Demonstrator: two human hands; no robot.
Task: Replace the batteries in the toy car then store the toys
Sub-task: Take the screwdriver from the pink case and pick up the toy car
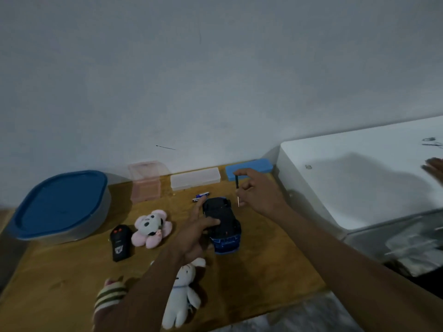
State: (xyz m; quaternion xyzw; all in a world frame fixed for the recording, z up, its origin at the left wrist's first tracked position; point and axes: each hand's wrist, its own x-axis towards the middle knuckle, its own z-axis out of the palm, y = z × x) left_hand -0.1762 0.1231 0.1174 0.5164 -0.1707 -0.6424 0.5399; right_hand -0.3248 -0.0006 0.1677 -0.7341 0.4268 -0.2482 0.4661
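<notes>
The blue and black plastic toy car [223,226] lies belly-up on the wooden table [263,259]. It looks light and rigid (the smooth shell likely slips). The left hand [194,233] clasps its flank, thumb across the chassis. The right hand [260,195] pinches a slim black screwdriver [237,182] just above it. The car is probably best gripped by its sides.

Two bare forearms [335,245], uncovered as far up as the view reaches (the right one seems to show nearly to the elbow), end in a bare left hand [197,232] and right hand [261,195], with finer detail lost in dim light.
</notes>
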